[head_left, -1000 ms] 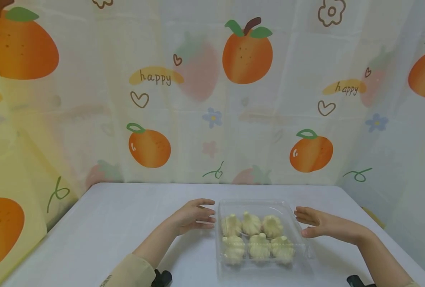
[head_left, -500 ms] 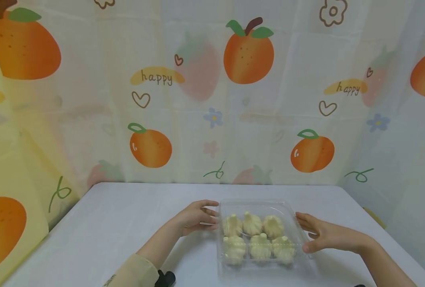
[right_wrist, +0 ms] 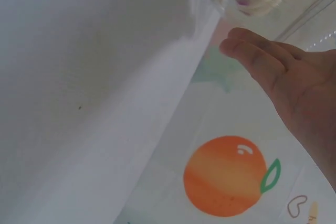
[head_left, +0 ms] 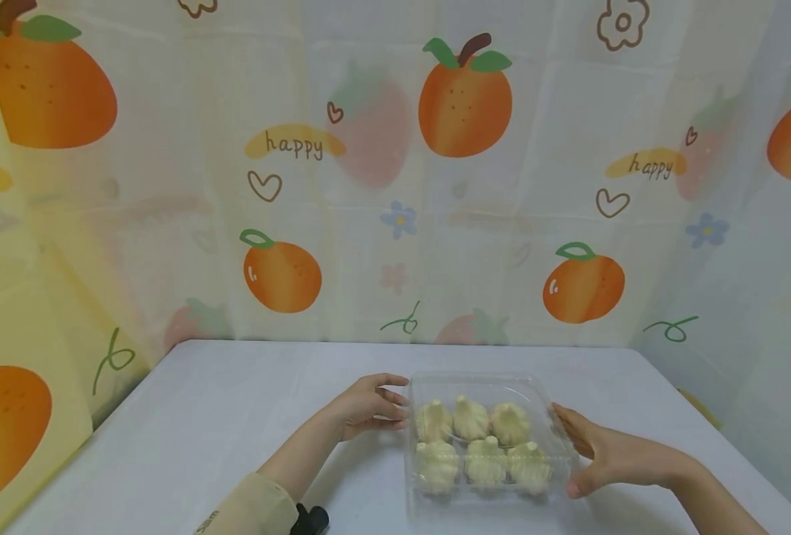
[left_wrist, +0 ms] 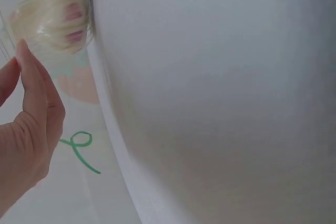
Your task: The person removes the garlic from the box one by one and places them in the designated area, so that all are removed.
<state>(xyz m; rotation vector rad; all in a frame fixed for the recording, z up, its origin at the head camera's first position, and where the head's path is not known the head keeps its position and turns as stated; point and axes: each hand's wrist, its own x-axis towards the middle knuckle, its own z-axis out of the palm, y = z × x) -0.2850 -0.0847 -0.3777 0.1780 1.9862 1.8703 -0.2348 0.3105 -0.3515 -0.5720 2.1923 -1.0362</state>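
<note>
A clear plastic box (head_left: pixel 482 499) with several garlic bulbs (head_left: pixel 485 461) in two rows stands on the white table, its lid down. At its left side, the left hand (head_left: pixel 368 409) touches the edge with outstretched fingers. In the left wrist view, thumb and fingertips of the left hand (left_wrist: pixel 31 108) meet at the edge of the box. Along the right side lies the right hand (head_left: pixel 612 453), thumb near the front corner and fingers against the wall. The right wrist view shows the right hand (right_wrist: pixel 283 72) with straight fingers beside the box (right_wrist: pixel 294 24).
The white table (head_left: pixel 235 386) reaches back to a patterned curtain (head_left: pixel 368 297) with printed oranges and hearts. A black wrist device (head_left: pixel 310 519) shows at the left sleeve (head_left: pixel 255 505).
Both hands have closed in on the box: the left moved slightly right to its side, and the right came nearer and lower along its right side. The box stays in place.
</note>
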